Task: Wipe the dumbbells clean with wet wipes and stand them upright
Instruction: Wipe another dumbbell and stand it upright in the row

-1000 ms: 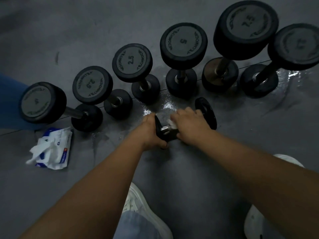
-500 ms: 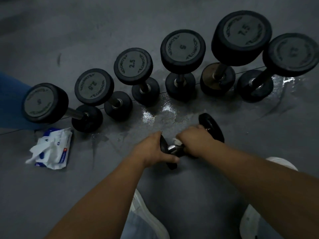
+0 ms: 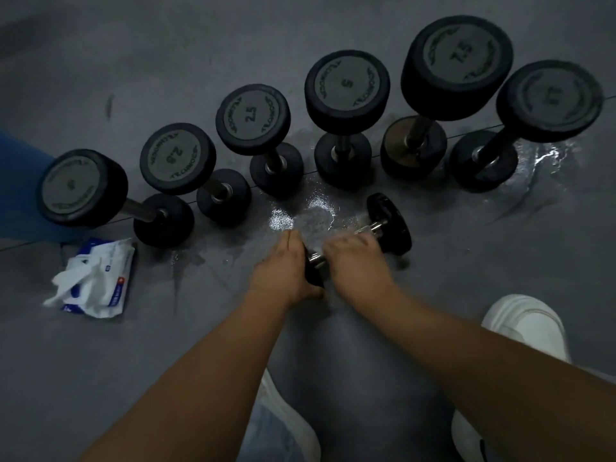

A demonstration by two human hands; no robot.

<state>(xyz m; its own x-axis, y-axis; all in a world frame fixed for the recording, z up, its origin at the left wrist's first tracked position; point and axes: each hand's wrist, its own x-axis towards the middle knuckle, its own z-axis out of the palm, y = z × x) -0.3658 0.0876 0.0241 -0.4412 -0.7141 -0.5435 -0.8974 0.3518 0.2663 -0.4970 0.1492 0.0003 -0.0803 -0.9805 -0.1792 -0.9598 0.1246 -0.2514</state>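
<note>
The small dumbbell (image 3: 388, 225) lies flat, its axis running near-left to far-right; the left hand (image 3: 283, 268) clamps its near plate, the right hand (image 3: 358, 261) wraps the handle.

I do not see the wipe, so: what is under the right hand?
The right hand covers the chrome handle of the small dumbbell lying flat. No wipe shows; the hand may hide one.

head cam | worn on head, wide-angle | faces steeply down at floor (image 3: 100, 378) | near | single view
</note>
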